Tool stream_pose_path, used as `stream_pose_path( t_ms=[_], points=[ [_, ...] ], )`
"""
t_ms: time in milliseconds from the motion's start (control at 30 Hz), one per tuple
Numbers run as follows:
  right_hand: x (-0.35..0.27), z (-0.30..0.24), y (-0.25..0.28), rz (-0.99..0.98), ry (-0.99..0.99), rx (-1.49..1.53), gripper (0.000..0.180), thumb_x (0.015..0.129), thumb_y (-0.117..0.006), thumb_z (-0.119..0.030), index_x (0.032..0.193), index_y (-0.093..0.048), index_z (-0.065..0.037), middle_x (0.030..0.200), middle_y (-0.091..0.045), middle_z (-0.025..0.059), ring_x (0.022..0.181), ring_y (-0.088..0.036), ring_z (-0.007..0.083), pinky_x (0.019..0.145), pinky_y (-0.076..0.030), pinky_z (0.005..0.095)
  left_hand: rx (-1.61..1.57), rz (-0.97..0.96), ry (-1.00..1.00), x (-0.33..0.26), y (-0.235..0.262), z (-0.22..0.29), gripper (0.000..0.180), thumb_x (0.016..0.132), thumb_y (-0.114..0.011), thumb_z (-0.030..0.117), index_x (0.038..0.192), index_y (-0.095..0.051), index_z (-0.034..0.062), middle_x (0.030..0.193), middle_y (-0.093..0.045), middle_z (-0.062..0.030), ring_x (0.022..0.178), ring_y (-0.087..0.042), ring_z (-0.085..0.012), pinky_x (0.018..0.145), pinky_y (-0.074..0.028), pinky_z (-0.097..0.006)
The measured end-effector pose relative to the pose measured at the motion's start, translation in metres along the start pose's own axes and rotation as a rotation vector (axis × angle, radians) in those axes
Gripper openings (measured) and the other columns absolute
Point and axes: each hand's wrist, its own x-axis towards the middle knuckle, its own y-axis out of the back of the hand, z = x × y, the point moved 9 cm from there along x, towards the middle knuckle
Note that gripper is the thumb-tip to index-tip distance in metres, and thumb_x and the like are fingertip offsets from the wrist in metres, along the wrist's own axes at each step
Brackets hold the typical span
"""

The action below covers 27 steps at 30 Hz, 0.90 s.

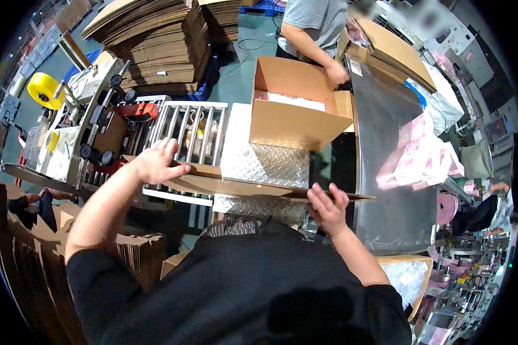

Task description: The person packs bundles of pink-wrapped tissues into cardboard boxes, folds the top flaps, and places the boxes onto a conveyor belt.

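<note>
A flattened cardboard box (230, 186) stands on edge in front of my body, seen mostly along its upper edge. My left hand (155, 163) grips its left end, with the thumb along the near side. Toward the right end, my right hand (329, 208) rests against the cardboard with its fingers stretched out. Beyond it, an open cardboard box (296, 123) sits on a diamond-plate metal surface (276, 167), with white and pinkish items inside. Another person's hand (336, 73) is at that box's far right corner.
A roller conveyor (198, 135) and a tape machine with a yellow tape roll (45, 91) are at left. Flat cardboard stacks (155, 52) stand behind. On the right, a dark metal table (385, 213) carries pink-and-white packages (414, 149). More cardboard (138, 256) is at lower left.
</note>
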Motion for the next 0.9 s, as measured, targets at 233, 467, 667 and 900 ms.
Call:
stream_pose_path(
  t_ms=[233, 467, 667, 900],
  points=[
    [0.003, 0.040, 0.005, 0.130, -0.097, 0.307, 0.021, 0.084, -0.062, -0.030, 0.071, -0.056, -0.015, 0.068, -0.053, 0.0003, 0.070, -0.051, 0.0225, 0.075, -0.031, 0.0394, 0.215, -0.256, 0.014, 0.029, -0.007, -0.008, 0.033, 0.088, -0.062, 0.041, 0.096, -0.073, 0.0101, 0.087, -0.068, -0.0205, 0.083, -0.065, -0.0369, 0.074, -0.052, -0.043],
    [0.045, 0.051, 0.009, -0.437, 0.252, 0.727, 0.040, 0.092, -0.054, -0.037, 0.059, -0.059, -0.017, 0.059, -0.056, 0.0014, 0.065, -0.051, 0.0226, 0.075, -0.034, 0.0377, -0.062, -0.505, 0.333, 0.081, -0.055, 0.144, 0.074, 0.086, -0.060, 0.056, 0.131, -0.050, -0.0007, 0.121, -0.059, -0.0260, 0.111, -0.060, -0.0349, 0.093, -0.050, -0.040],
    [-0.060, 0.010, -0.140, -1.016, 0.366, 0.608, 0.041, 0.091, -0.053, -0.040, 0.072, -0.070, -0.009, 0.073, -0.068, 0.0115, 0.077, -0.063, 0.0315, 0.081, -0.041, 0.0455, -0.281, -1.025, -0.290, -0.012, -0.181, 0.179, 0.102, 0.084, -0.049, 0.072, 0.151, -0.014, 0.0033, 0.156, -0.003, -0.0276, 0.145, -0.009, -0.0401, 0.117, -0.015, -0.049],
    [0.110, 0.071, -0.080, -0.346, 0.463, 0.220, 0.025, 0.082, -0.061, -0.025, 0.101, -0.064, -0.008, 0.086, -0.062, 0.0132, 0.081, -0.060, 0.0316, 0.071, -0.050, 0.0439, 0.046, 0.380, -0.298, 0.090, -0.113, 0.160, 0.092, 0.077, -0.056, 0.069, 0.143, -0.037, 0.0086, 0.145, -0.034, -0.0250, 0.139, -0.024, -0.0403, 0.111, -0.022, -0.053]
  ],
)
